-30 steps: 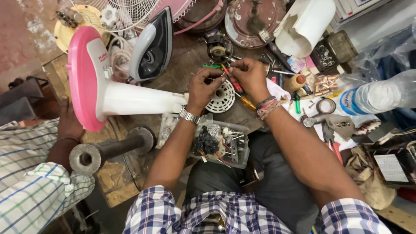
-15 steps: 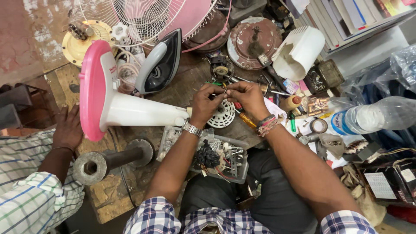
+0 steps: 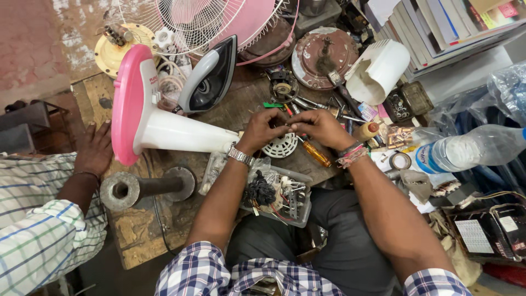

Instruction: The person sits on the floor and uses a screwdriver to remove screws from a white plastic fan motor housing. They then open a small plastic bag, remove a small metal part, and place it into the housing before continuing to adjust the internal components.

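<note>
- Right between the two hands sits a small part, too tiny to identify, pinched at the fingertips of the left hand (image 3: 264, 130) and right hand (image 3: 319, 127).
- Both hands are curled nearly closed, fingertips meeting.
- Just below them lies a white slotted disc (image 3: 280, 147); the orange-handled screwdriver (image 3: 316, 154) lies under the right wrist.

pink-and-white fan stand (image 3: 143, 112) — grey-black iron (image 3: 211, 77), orange-handled screwdriver (image 3: 316, 154), blue-white checked sleeves (image 3: 203, 271).
</note>
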